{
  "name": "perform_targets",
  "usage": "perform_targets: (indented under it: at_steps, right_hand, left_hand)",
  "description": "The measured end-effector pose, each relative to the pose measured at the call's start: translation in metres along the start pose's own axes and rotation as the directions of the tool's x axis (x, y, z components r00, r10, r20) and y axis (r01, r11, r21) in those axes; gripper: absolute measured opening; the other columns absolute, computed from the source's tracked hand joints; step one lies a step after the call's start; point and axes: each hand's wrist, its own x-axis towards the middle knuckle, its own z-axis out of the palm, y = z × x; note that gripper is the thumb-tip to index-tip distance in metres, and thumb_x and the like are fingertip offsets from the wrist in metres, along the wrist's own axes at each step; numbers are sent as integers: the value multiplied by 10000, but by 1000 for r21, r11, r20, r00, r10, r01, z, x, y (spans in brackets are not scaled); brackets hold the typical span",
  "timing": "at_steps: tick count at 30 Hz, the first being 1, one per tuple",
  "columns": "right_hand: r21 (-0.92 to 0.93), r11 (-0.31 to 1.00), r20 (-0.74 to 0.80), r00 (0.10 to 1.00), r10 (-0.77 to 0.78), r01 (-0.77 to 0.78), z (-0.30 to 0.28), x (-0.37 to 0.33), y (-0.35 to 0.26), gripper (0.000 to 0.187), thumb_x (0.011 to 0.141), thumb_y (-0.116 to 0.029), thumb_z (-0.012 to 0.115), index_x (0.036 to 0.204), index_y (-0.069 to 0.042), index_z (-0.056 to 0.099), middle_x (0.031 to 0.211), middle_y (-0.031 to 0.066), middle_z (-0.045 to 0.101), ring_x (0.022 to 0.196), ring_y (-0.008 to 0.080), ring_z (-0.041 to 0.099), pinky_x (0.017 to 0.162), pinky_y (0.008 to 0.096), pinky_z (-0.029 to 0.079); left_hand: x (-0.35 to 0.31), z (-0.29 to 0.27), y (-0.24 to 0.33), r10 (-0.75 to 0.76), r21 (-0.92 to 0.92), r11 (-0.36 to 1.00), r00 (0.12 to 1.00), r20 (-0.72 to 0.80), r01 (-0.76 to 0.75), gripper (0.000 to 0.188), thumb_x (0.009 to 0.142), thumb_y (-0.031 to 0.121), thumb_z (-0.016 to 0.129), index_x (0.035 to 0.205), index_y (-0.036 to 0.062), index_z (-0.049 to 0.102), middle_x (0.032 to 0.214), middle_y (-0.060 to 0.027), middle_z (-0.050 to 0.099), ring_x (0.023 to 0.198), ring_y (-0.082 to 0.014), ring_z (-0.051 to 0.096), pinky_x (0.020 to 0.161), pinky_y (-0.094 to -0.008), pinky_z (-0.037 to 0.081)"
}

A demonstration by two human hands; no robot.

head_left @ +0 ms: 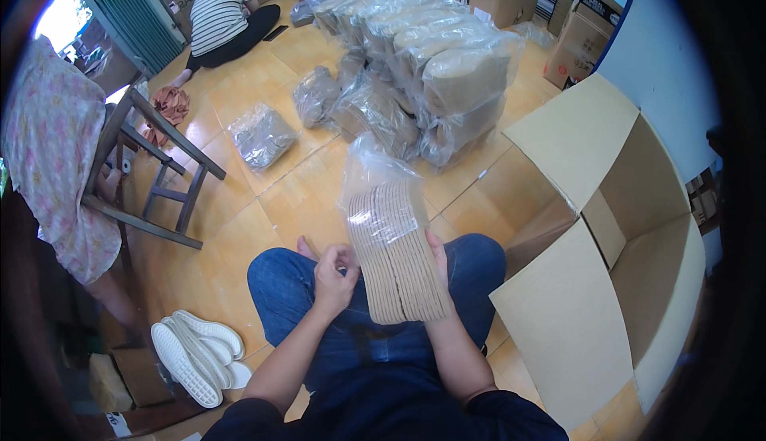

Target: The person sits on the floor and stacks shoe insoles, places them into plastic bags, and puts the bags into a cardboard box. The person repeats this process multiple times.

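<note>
In front of my lap I hold a clear plastic bag of beige soles (399, 261), packed in two tight rows with their edges showing. My right hand (438, 259) grips its right side, the fingers partly hidden behind the stack. The bag's loose top stands up, crumpled, at the far end. My left hand (335, 280) is closed close beside the bag's left side, its fingers curled together; whatever they pinch is too small to make out.
An open cardboard box (558, 325) stands at my right. Ahead are many stacked plastic-wrapped bundles (467, 82) and a single wrapped bundle (262, 136). White soles (191, 361) lie at lower left. A wooden stool (171, 193) and a person in patterned cloth are left; another in stripes (217, 22) sits farther off.
</note>
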Motion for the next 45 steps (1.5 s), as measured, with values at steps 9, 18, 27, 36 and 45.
perform_targets:
  at_steps: [9, 18, 27, 36, 45]
  right_hand:
    - [-249, 968, -16, 1000, -2, -2, 9, -4, -5, 594, 963, -437, 425, 1364, 1, 436, 1242, 176, 588, 1088, 283, 615, 938, 421, 504]
    - [-276, 941, -17, 978, -209, 197, 17, 3, -3, 531, 944, -373, 513, 1332, -13, 467, 1209, 151, 600, 1066, 256, 613, 951, 375, 487]
    - [-263, 890, -77, 911, -405, 374, 20, 10, -14, 516, 931, -338, 549, 1322, -11, 472, 1185, 138, 605, 1055, 245, 610, 913, 361, 506]
    - [-964, 68, 197, 867, -458, 255, 88, 14, 11, 790, 863, -318, 684, 1449, 17, 275, 1325, 225, 507, 1197, 329, 536, 987, 391, 442]
    - [-761, -636, 404, 861, -310, 128, 101, 35, 50, 704, 876, -290, 653, 1449, -24, 343, 1384, 322, 426, 1275, 414, 460, 1056, 437, 367]
  left_hand:
    - [25, -13, 99, 408, 181, 893, 911, 63, -412, 387, 756, 9, 706, 1126, 14, 590, 914, -50, 614, 860, -162, 578, 799, -292, 460]
    - [17, 9, 140, 433, 54, 885, 860, 270, -462, 66, 846, -8, 644, 909, -12, 662, 845, -119, 633, 742, -224, 617, 678, -296, 485]
    - [-27, -43, 113, 78, -69, 997, 555, 829, -37, 78, 902, 52, 627, 964, 30, 668, 903, -77, 632, 768, -204, 615, 677, -287, 483]
    - [43, -12, 97, 28, -663, 745, 997, -73, -69, 843, 820, 585, 649, 1431, 83, 360, 1348, -119, 494, 1194, -249, 513, 989, -353, 420]
    - [34, 12, 41, -197, -991, -129, 978, 63, 38, 636, 903, 494, 444, 1392, 89, 404, 1323, -118, 502, 1173, -296, 510, 1002, -424, 429]
